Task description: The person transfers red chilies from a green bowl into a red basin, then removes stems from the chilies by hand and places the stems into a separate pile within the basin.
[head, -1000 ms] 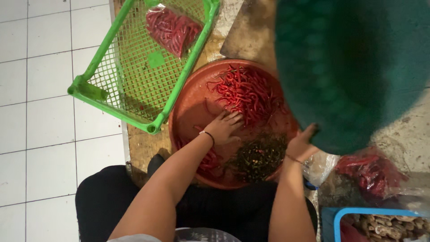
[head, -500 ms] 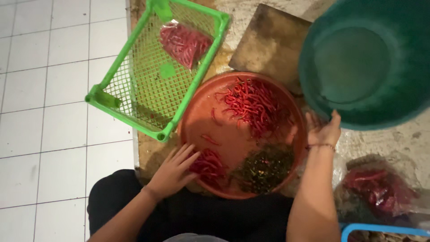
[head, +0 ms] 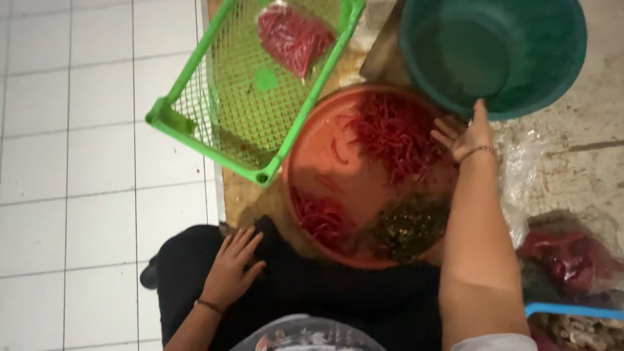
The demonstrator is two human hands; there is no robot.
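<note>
The right hand (head: 469, 133) grips the near rim of a dark green plastic basin (head: 494, 55), fingers curled over its edge and clamped on it; the basin looks empty inside and hangs above the far right edge of a round orange tray (head: 312, 156). The tray holds a large heap of red chillies (head: 390, 130) at its far side, a smaller red pile (head: 325, 221) at the near left, and a dark mound of green stems (head: 409, 227) at the near right. To the left, a bright green mesh crate (head: 253, 97) sits tilted, its corner touching the tray's rim, with a clear bag of red chillies (head: 292, 36) lying in its far end. The left hand (head: 234, 270) rests flat on the dark-clothed lap, fingers loosely spread and holding nothing. Right of the tray lie crumpled clear plastic (head: 520, 169) and another bag of red chillies (head: 569, 257), with a blue-rimmed container (head: 572, 312) just beyond it. White floor tiles (head: 78, 162) lie open to the left.
</note>
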